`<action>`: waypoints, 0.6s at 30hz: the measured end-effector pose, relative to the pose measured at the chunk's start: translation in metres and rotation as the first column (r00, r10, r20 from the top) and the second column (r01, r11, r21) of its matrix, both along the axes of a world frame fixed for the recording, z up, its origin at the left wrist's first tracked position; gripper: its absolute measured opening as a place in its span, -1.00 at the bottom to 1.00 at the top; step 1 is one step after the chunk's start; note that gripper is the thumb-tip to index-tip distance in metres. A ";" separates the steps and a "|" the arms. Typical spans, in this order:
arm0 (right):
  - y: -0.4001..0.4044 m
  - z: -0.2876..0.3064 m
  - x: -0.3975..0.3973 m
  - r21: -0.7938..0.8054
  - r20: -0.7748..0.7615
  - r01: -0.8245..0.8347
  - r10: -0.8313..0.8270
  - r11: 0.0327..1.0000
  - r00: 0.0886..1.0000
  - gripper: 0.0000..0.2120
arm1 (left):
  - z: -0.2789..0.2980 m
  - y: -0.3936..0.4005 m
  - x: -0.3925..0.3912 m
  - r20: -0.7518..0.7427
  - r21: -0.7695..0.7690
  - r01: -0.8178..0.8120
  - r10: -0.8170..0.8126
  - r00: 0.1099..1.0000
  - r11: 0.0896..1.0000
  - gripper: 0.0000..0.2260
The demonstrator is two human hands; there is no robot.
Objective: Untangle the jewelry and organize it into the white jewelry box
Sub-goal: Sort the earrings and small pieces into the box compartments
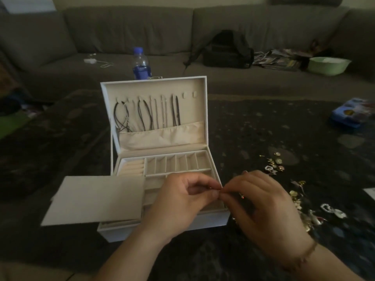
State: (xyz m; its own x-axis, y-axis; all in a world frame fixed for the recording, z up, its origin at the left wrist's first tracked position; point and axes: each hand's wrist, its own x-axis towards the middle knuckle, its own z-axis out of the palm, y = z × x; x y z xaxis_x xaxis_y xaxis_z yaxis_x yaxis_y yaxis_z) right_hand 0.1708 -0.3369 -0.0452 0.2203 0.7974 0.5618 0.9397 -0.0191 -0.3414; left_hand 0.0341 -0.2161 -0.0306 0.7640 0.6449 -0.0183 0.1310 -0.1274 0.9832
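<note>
pinched piece (220,192) indistinct (tiny), jewelry (300,196) blurred

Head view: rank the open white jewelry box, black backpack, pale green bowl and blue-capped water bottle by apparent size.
1. Open white jewelry box, by far the largest.
2. Black backpack.
3. Pale green bowl.
4. Blue-capped water bottle.

Bowl and bottle look close in area. The box sits nearest the camera, so true sizes stay unsure.

A water bottle (140,63) stands before the grey sofa (129,35).

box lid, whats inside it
Several cord and chain necklaces hang from hooks inside the lid; their lower ends drop into the fabric pocket, hidden.
</note>
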 end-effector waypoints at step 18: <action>0.000 0.006 0.006 -0.086 -0.023 0.069 -0.071 0.994 0.997 -0.64 | -0.007 0.050 -0.063 -0.279 0.592 -0.033 0.243 0.929 0.805 -0.82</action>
State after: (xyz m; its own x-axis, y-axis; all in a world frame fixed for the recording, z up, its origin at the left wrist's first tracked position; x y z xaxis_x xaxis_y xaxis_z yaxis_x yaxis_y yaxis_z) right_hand 0.1768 -0.3372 -0.0395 0.2911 0.8242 0.4858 0.9258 -0.1147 -0.3602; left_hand -0.0294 -0.1662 -0.0380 0.6817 0.7151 0.1549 0.4882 -0.6022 0.6316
